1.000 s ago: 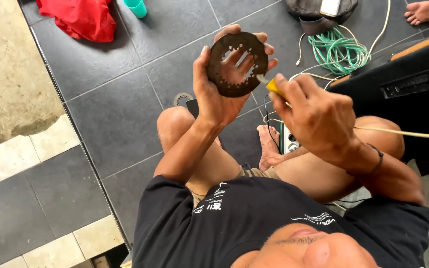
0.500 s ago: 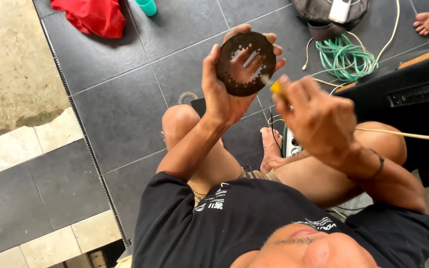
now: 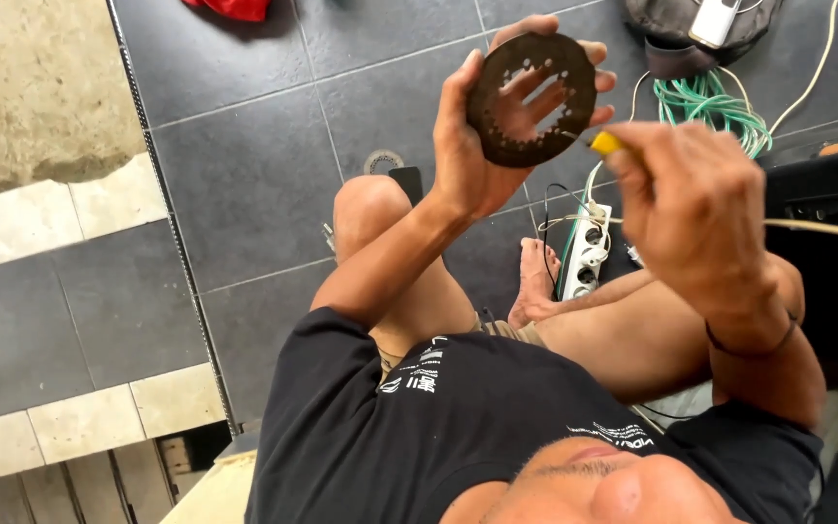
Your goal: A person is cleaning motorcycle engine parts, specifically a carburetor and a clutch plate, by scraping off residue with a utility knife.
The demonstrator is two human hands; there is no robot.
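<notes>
The left hand (image 3: pixel 472 146) is gripping a dark, rusty metal disc (image 3: pixel 532 99) by its rim, thumb on the near side and fingers curling behind, holding it up over the knees with its flat face turned toward the camera. The right hand (image 3: pixel 695 209) is closing round a thin tool with a yellow handle (image 3: pixel 606 143), and its metal tip is pointing left, reaching in at the disc's lower right edge. So the disc is sitting just left of and slightly above the right hand. Below the disc, a white power strip (image 3: pixel 584 257) is lying on the dark tiled floor (image 3: pixel 244 146); to the disc's right, a green coiled cord (image 3: pixel 715 112).
</notes>
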